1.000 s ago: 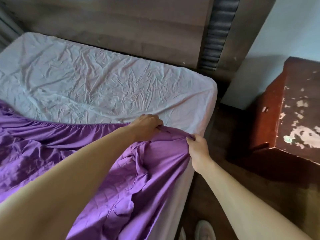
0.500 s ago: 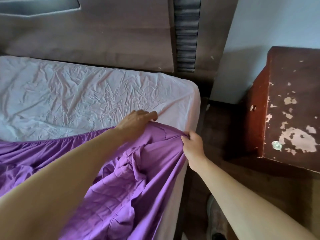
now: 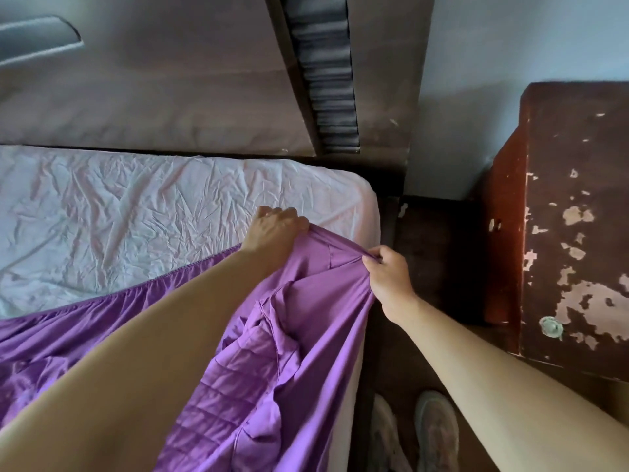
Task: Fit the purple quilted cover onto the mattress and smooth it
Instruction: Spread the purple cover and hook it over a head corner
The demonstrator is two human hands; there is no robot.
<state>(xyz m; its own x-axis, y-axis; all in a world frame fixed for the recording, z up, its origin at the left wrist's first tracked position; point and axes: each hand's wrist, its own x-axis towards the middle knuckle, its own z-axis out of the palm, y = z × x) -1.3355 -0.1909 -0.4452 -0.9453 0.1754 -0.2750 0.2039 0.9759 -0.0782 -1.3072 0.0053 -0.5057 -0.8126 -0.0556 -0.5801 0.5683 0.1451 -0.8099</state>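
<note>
The mattress (image 3: 170, 216), wrapped in a creased pale sheet, fills the left of the view. Its far right corner lies bare below the headboard (image 3: 170, 97). The purple quilted cover (image 3: 306, 335) lies over the near part and heaps along the right edge, so it is only partly on and that corner is not yet fitted. A worn dark red cabinet (image 3: 561, 233) stands across a narrow strip of floor, which probably explains why the shoes (image 3: 435, 430) are planted close beside the right edge.

The left hand (image 3: 274, 229) rests on the mattress top just short of the far right corner, fingers curled round the cover's edge. The right hand (image 3: 388, 277) hangs just off the right edge, thumb and fingers pinching a bunched bit of the same edge. The cloth between them is pulled taut, seemingly to spread the corner pocket wide enough to go over the bare corner. The gathered elastic hem (image 3: 190, 267) runs slantwise from the left hand towards the mattress's left edge.
</note>
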